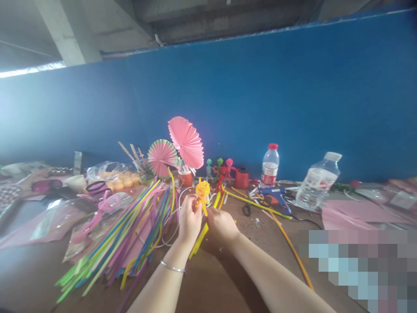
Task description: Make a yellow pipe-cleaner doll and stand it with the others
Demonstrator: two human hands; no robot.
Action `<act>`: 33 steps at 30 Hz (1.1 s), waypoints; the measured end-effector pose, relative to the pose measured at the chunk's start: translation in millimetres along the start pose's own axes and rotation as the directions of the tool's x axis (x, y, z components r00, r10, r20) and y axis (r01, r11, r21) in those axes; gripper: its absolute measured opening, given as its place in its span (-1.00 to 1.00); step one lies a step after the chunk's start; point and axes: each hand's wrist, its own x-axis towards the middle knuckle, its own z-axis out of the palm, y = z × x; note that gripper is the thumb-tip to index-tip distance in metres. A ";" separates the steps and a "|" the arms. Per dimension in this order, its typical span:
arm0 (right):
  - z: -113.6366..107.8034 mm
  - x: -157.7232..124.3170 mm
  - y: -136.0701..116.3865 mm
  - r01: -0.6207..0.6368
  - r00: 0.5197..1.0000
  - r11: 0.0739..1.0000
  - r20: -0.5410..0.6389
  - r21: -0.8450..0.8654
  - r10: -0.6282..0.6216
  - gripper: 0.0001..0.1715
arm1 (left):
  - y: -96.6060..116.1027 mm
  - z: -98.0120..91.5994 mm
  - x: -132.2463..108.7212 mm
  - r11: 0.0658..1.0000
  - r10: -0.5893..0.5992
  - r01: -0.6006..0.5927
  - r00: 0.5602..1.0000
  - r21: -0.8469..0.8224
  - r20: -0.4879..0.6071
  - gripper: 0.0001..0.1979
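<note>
At the frame's lower centre, your left hand (190, 218) closes its fingertips on a yellow figure (202, 189); your curled right hand (223, 224) adjoins, contents indeterminable.

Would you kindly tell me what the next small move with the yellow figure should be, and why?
I would probably use the right hand to shape the lower ends of the yellow figure: the left hand holds it below its coiled top, the right hand is close to those ends, and the pink figure behind stands upright.
</note>
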 end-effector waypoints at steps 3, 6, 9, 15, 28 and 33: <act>-2.1 -1.3 3.0 0.037 0.992 0.999 -0.121 0.018 -0.034 -0.84 | -5.8 -0.7 -0.7 0.994 0.015 -0.014 1.000 0.111 -0.012 -0.87; -0.6 -1.6 7.7 -0.010 0.968 0.993 -0.246 0.121 0.039 -0.79 | -10.2 0.9 0.3 0.993 0.014 -0.008 0.998 0.121 -0.055 -0.83; 1.7 -0.3 12.7 -0.049 0.930 0.956 -0.335 0.291 0.149 -0.75 | -10.7 2.8 1.8 0.999 -0.012 0.014 0.997 0.035 -0.072 -0.86; -0.9 3.7 20.6 -0.128 0.863 0.853 -0.366 0.507 0.347 -0.77 | -4.9 5.0 4.1 0.980 -0.116 0.123 0.992 -0.156 0.053 -0.83; 7.7 4.9 15.9 -0.135 0.983 0.959 -0.084 0.249 0.160 -0.75 | -5.4 8.4 7.8 0.710 -0.403 0.329 0.915 -0.623 0.025 -0.70; 4.8 1.2 6.6 0.036 0.997 0.996 -0.069 0.083 -0.030 -0.79 | -8.6 1.1 4.5 0.985 -0.147 0.136 0.984 -0.105 -0.098 -0.81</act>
